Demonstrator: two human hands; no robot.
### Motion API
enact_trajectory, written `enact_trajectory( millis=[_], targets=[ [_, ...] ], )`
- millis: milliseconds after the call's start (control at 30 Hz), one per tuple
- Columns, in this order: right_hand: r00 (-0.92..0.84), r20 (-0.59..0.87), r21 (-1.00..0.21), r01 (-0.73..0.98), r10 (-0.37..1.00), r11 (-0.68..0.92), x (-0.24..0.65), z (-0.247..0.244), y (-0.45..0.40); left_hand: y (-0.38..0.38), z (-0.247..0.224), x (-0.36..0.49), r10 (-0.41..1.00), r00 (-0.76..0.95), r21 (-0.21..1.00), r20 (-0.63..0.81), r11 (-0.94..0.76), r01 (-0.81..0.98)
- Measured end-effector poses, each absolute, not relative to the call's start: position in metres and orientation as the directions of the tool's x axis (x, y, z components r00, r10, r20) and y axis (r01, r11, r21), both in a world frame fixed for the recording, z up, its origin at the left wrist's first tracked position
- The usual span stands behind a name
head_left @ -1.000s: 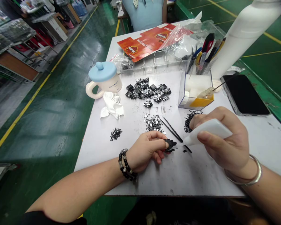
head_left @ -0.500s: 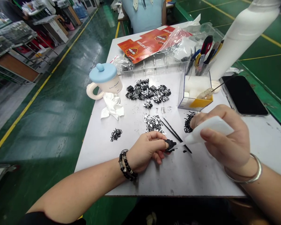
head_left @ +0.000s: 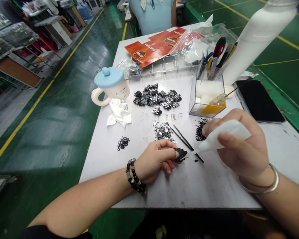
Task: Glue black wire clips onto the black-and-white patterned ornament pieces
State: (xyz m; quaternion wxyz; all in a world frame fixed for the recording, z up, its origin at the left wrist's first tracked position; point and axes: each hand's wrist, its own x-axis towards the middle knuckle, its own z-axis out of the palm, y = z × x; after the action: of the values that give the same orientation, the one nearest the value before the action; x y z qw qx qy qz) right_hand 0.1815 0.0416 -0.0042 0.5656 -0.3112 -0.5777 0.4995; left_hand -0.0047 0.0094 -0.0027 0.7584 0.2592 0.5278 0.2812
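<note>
A small black part point(head_left: 182, 154) is pinched between the thumb and fingers of my left hand point(head_left: 159, 159). My right hand point(head_left: 246, 149) grips a translucent white squeeze bottle point(head_left: 230, 132), its thin nozzle pointing left at the black part. Black tweezers point(head_left: 186, 142) lie on the white table point(head_left: 204, 189), just behind the nozzle. Past my left hand is a pile of small silver pieces point(head_left: 163, 131). Thin black pieces form one pile point(head_left: 200, 129) beside my right fingers and another point(head_left: 123, 143) at the left. Farther back lies a heap of black-and-silver parts point(head_left: 156, 97).
A blue-lidded mug point(head_left: 112, 84) and crumpled white tissue point(head_left: 119, 113) stand at the left. A clear tool box point(head_left: 206, 98), a phone point(head_left: 260, 101) and a tall white bottle point(head_left: 261, 39) are at the right. Red printed sheets point(head_left: 151, 49) lie behind; a person in light blue point(head_left: 153, 16) sits beyond.
My right hand and the squeeze bottle have shifted slightly, the bottle tilting a little more. My left hand has stayed nearly still with the black part.
</note>
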Motion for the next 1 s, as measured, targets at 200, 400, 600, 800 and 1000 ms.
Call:
enact_trajectory(
  millis=[200, 400, 600, 800, 1000],
  targets=[
    [0.2, 0.341, -0.915, -0.155, 0.918, 0.374, 0.183, -0.007, 0.058, 0.009, -0.004, -0.005, 0.702, 0.292, 0.691, -0.649, 0.705, -0.159],
    [-0.082, 0.307, -0.874, 0.369, 0.948, 0.315, 0.179, -0.022, 0.07, 0.008, -0.005, -0.004, 0.707, 0.278, 0.699, -0.65, 0.7, -0.147],
    [-0.303, 0.316, -0.645, 0.627, 0.899, 0.437, 0.174, -0.023, 0.075, 0.007, -0.003, -0.004, 0.713, 0.279, 0.71, -0.643, 0.692, -0.134],
    [-0.07, 0.775, -0.386, 0.735, 0.628, 0.558, 0.221, 0.012, 0.091, 0.007, -0.003, -0.004, 0.722, 0.279, 0.72, -0.633, 0.682, -0.127],
    [0.025, 0.793, -0.338, 0.849, 0.609, 0.406, 0.234, 0.012, 0.111, 0.007, -0.003, -0.004, 0.722, 0.28, 0.72, -0.633, 0.682, -0.131]
  ],
)
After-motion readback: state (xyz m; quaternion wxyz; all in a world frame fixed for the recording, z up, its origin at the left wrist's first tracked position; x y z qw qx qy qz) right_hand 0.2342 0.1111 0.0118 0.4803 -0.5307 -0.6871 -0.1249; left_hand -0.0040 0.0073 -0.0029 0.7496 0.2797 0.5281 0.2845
